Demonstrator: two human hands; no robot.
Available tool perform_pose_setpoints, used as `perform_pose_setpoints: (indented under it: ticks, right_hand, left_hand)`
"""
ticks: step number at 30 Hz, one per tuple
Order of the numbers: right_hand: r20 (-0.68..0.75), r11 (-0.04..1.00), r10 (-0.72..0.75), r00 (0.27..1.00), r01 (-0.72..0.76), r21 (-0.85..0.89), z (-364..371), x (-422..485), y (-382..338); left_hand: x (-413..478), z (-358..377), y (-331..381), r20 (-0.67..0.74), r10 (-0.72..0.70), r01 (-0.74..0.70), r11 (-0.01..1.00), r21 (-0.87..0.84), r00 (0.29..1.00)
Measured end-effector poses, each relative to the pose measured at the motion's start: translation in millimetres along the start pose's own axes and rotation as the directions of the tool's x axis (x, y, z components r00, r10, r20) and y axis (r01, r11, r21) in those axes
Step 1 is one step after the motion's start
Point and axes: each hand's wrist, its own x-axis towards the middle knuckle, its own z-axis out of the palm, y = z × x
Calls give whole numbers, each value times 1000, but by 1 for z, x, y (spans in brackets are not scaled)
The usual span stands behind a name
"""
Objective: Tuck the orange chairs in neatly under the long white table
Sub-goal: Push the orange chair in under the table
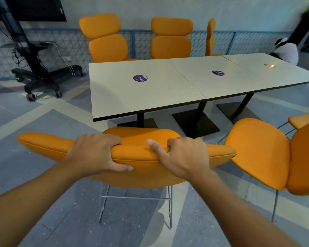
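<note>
Orange padding fills the lower middle of the view: the top of the near chair [132,155], seen from behind and above. The left hand [95,154] grips the top edge of its backrest, with the fingers curled over the far side and the thumb pressed on the near side. The right hand [183,157] grips the same edge just beside it, fingers hooked over the top and thumb lying along the padding.

This chair stands on its wire legs at the left end of the table [168,90], on the near long side. Its seat shows in front of the tabletop's edge, close to the black foot plate, not under the top.

To the right, a second chair [257,154] stands turned sideways and well out from the table, and a part of a third chair [303,120] shows at the frame's edge.

On the far side, a left chair [105,38] and a middle chair [171,38] face the table with their seats close to its far edge. A side-on chair [210,36] stands further right.

Two round purple stickers [140,78] lie on the tabletop. A black wheeled screen stand [34,65] stands at the left, and a person in white [287,50] sits past the table's far right end.
</note>
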Motion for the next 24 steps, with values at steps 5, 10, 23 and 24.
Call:
perform_pose_setpoints:
  ticks: [5, 10, 23, 24]
  right_hand:
    - [-14, 994, 112, 994, -112, 8, 9, 23, -27]
    - [-30, 989, 147, 989, -147, 12, 18, 48, -43]
    - [-18, 990, 139, 990, -140, -29, 29, 109, 4]
    - [-19, 990, 134, 991, -134, -32, 29, 112, 8]
  left_hand:
    - [17, 3, -35, 15, -5, 5, 1000, 9, 1000]
    - [37, 5, -61, 7, -30, 30, 999, 15, 1000]
    - [94, 11, -46, -67, -101, 107, 991, 84, 993]
    - [98, 10, -44, -64, -105, 110, 990, 86, 992]
